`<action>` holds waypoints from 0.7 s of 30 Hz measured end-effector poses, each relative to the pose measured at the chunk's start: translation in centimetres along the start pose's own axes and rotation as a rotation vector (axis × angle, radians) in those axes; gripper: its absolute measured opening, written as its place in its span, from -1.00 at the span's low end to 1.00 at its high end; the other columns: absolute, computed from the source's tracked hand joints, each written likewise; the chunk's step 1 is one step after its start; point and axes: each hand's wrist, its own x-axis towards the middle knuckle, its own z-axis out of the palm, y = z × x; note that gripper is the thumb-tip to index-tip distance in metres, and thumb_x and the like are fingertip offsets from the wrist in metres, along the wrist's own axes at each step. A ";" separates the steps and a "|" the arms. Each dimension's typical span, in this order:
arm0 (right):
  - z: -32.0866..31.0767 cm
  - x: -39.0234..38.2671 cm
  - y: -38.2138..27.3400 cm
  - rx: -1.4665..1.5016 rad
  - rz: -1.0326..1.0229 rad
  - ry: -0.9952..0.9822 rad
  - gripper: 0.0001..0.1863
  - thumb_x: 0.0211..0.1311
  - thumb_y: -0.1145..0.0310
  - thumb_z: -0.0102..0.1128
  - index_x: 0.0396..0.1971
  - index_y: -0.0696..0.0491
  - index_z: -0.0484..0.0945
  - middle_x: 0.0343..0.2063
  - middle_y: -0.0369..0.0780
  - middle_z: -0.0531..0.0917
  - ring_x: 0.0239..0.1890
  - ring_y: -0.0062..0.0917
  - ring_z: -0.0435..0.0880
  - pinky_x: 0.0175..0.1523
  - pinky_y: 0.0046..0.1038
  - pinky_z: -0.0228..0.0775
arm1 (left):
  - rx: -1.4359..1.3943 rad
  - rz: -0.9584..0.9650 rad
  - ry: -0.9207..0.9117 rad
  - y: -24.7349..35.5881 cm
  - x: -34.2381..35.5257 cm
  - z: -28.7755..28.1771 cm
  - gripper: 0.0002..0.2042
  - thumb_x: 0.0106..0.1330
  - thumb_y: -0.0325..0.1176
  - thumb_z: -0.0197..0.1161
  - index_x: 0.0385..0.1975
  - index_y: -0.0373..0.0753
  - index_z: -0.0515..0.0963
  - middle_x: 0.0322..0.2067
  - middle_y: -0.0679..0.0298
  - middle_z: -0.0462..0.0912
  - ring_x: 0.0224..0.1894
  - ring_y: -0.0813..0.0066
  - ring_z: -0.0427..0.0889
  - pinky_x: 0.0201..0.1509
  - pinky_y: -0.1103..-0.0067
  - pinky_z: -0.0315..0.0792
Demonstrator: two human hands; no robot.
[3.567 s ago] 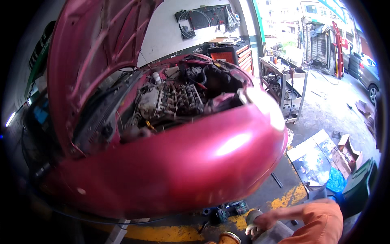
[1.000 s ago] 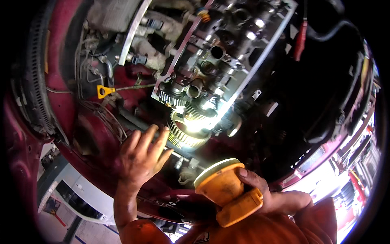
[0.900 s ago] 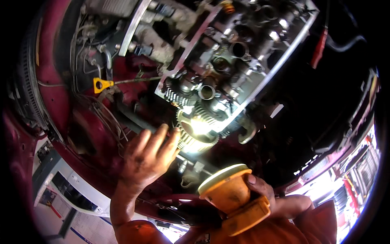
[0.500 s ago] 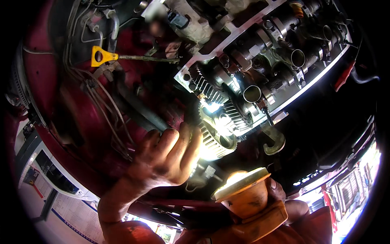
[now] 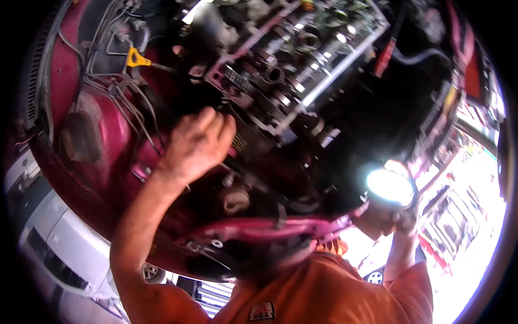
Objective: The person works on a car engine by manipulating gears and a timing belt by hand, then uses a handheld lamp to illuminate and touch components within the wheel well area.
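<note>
My left hand (image 5: 198,148) is at the front end of the open engine's cylinder head (image 5: 307,65), beside the shadowed toothed timing pulley (image 5: 240,139). Its fingers are bent and close together; what they grip, if anything, is hidden and blurred. My right hand (image 5: 406,218), at the lower right, is closed round a lit work lamp (image 5: 389,186), whose bright lens now faces upward toward the camera. A yellow dipstick handle (image 5: 139,58) sits to the upper left of my left hand.
The magenta bodywork (image 5: 108,140) frames the engine bay. A red-handled tool (image 5: 384,60) lies at upper right of the engine. A white car (image 5: 70,237) shows beyond the car's edge at lower left. A bright workshop opening (image 5: 442,232) is at right.
The lamp in my right hand has moved up and right and turned, so its light has left the timing pulley. My left hand appears higher in the view, which is now blurred.
</note>
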 end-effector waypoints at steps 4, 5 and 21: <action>-4.1 -5.5 1.6 -0.230 -0.360 0.336 0.09 -0.29 -0.06 0.55 0.26 0.21 0.28 0.14 -0.07 0.44 0.12 -0.27 0.54 0.15 -0.26 0.48 | -0.062 -0.047 -0.047 -0.2 -1.1 0.6 -0.61 -0.05 -0.43 0.34 -0.12 -0.28 0.56 -0.30 0.27 0.61 -0.12 0.32 0.56 -0.23 0.38 0.50; -4.2 -6.4 2.3 -0.568 -0.347 0.499 0.05 -0.28 -0.02 0.56 0.24 0.20 0.31 0.11 -0.07 0.44 0.13 -0.28 0.52 0.18 -0.24 0.45 | -0.079 -0.048 -0.077 -0.3 -0.9 0.5 -0.60 -0.04 -0.43 0.35 -0.12 -0.29 0.56 -0.31 0.26 0.60 -0.13 0.30 0.56 -0.23 0.38 0.50; -3.1 -8.1 6.6 -1.102 -0.449 0.896 0.09 -0.38 0.11 0.70 0.24 0.11 0.29 0.13 -0.04 0.39 0.22 -0.11 0.31 0.32 -0.13 0.21 | -0.201 0.008 0.062 -0.6 -0.2 0.8 -0.82 -0.04 -0.49 0.30 -0.46 -0.22 0.43 -0.46 0.21 0.55 -0.25 0.20 0.56 -0.26 0.33 0.51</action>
